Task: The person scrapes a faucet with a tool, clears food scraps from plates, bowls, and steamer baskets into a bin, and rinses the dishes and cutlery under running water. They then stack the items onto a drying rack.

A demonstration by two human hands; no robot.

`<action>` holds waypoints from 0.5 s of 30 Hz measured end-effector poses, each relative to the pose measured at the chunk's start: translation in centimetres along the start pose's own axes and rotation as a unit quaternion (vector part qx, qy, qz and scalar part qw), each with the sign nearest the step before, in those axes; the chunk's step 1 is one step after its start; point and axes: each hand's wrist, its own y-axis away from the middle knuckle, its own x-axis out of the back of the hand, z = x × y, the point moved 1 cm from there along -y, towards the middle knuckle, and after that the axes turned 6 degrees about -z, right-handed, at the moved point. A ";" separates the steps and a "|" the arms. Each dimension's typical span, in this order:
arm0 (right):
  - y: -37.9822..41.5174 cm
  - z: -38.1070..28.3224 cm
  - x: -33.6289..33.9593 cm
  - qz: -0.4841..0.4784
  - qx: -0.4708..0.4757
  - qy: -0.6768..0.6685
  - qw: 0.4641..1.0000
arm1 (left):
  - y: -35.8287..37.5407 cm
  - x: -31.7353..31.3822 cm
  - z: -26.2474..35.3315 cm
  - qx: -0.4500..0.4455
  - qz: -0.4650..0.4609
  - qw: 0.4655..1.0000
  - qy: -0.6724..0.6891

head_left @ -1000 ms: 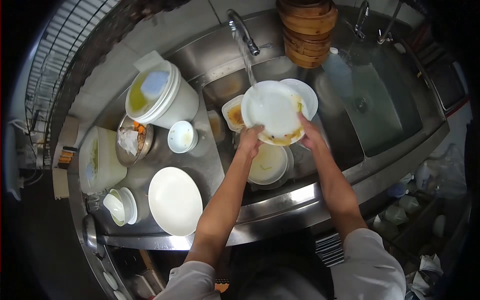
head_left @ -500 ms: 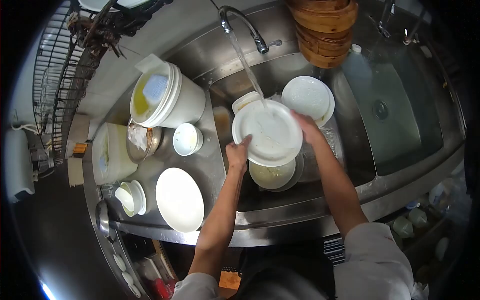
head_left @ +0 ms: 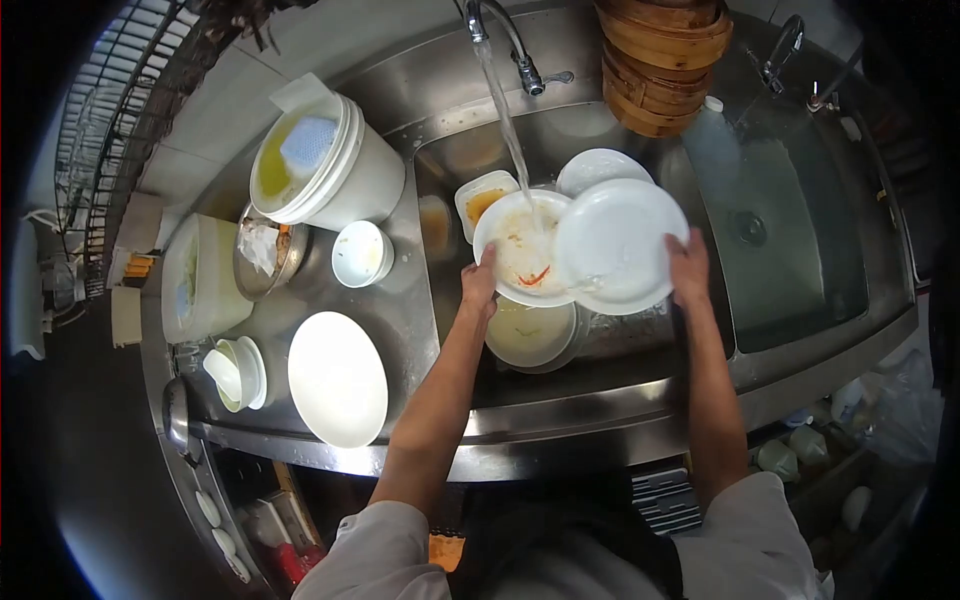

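Observation:
My left hand (head_left: 480,281) grips the left rim of a white plate (head_left: 510,250) with brownish food residue and a red strip on it. Water from the tap (head_left: 500,40) runs onto this plate. My right hand (head_left: 688,268) holds the right rim of a cleaner-looking white plate (head_left: 615,245), which overlaps the soiled one. Below them in the sink sits a bowl (head_left: 530,335) of cloudy liquid. A small dish (head_left: 487,195) with orange sauce lies behind my left hand, and another white plate (head_left: 600,170) is behind the held ones.
On the left counter stand a white bucket (head_left: 350,170), a small bowl (head_left: 362,254), an oval plate (head_left: 338,380), a tub (head_left: 215,280) and stacked cups (head_left: 238,375). Bamboo steamers (head_left: 660,75) stand behind the sink. A water-filled basin (head_left: 790,260) is at the right.
My right hand has moved right with the upper plate, uncovering the soiled plate in my left hand. The sauce dish shows more fully. The whole view has shifted slightly.

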 end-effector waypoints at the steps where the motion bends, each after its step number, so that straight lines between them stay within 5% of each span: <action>1: 0.0 0.4 1.8 0.009 0.011 0.007 1.000 | -0.1 0.1 -0.6 0.005 -0.001 1.000 0.005; 7: 1.4 -0.4 6.2 -0.018 -0.039 -0.038 0.998 | -0.5 -1.9 -5.8 0.040 -0.088 0.988 0.118; 14: 0.6 2.7 -0.8 -0.086 -0.027 -0.076 0.993 | 1.0 -4.1 -6.1 0.077 -0.101 0.984 0.128; 15: 0.6 2.6 -2.3 -0.102 -0.016 0.015 0.995 | 1.2 -3.7 -5.4 0.082 -0.094 0.987 0.103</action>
